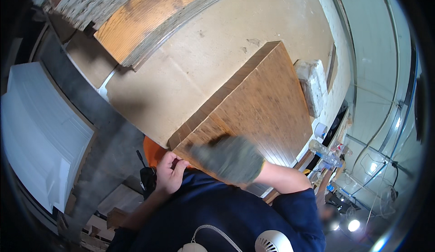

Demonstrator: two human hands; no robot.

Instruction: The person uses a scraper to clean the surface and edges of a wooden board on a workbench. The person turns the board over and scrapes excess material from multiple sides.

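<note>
A thick brown wooden panel with a mottled grain and fine parallel lines lies on the tan tabletop in front of me. My bare left hand is at the panel's near left corner, thumb and fingers pinched together. What is between them is hidden. In a dark olive glove, my right hand rests over the panel's near part, close to its front edge. Motion blur smears the gloved fingers, so their shape does not show.
Stacked wooden boards stand at the table's far left. A white wrapped block sits against the panel's right side. Farther right are a tape roll and a clear plastic bottle. White moulded panels lie left of the table.
</note>
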